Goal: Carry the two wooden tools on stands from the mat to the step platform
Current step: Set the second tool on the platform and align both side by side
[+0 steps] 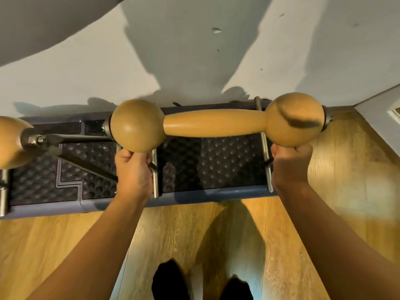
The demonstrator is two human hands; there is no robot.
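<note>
Smooth, satin-finished wood on the near dumbbell-shaped wooden tool [216, 123], honey-coloured, with a dark scuffed smear across the right ball. Same smooth wood on the second wooden tool [12, 141] at the far left edge. Brushed, dull-shining metal on the stand rods [265, 152] and on the nuts at the ball ends. Glossy black dimpled rubber or plastic over the step platform [216, 161] top, edged in matt blue-grey plastic. Wood-grain laminate on the floor [54, 245], lightly sheened. Matt painted plaster on the wall [216, 50], chipped and marked in spots. Bare skin on the left hand [133, 167] and right hand [291, 163].
</note>
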